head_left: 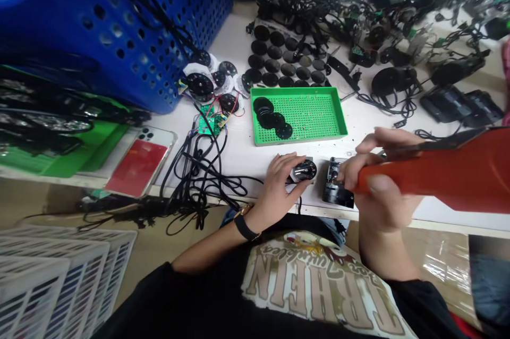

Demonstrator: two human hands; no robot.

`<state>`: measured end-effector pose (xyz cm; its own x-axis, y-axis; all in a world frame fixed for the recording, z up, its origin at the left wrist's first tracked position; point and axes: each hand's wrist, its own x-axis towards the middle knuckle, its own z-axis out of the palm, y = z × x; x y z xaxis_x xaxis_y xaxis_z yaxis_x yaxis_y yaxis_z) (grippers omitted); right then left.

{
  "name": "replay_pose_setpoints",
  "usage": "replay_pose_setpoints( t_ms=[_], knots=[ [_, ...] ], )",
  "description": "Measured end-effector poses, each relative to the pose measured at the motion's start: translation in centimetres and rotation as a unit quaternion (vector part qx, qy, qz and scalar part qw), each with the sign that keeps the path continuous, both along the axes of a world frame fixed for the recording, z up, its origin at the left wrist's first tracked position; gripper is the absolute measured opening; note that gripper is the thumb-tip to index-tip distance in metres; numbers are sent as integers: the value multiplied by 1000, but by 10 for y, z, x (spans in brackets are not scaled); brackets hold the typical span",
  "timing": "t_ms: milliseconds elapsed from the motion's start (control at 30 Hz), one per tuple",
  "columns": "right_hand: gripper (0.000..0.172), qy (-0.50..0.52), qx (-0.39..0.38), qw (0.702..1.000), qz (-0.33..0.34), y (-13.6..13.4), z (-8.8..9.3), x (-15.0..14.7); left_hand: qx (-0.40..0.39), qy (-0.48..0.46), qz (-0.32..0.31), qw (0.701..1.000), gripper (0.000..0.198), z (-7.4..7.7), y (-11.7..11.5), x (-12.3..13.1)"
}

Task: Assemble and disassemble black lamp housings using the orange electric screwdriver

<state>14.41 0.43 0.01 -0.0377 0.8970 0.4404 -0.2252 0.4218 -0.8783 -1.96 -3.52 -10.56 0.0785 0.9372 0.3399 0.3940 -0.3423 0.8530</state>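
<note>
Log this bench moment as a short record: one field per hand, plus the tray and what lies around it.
left hand: left hand holds a round metal part near the table edge, fingers curled over it
right hand: right hand grips an orange-red power tool; its front end is at a black block part, its tip hidden
tray: green tray with black discs stacked in its left end
behind tray: rows of loose discs
left side: blue perforated basket, phone in a red case, black cables
</note>
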Motion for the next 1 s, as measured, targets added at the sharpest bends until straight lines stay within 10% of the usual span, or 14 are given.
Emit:
replay_pose_setpoints(
  t_ms=[800,1000],
  knots=[
    [7,9,91,995,-42,2,-12,-31,22,18,12,1000,37,2,-2,3],
    [32,-77,72,994,-25,-2,-9,-30,48,4,17,999,37,-2,-1,5]
  ],
)
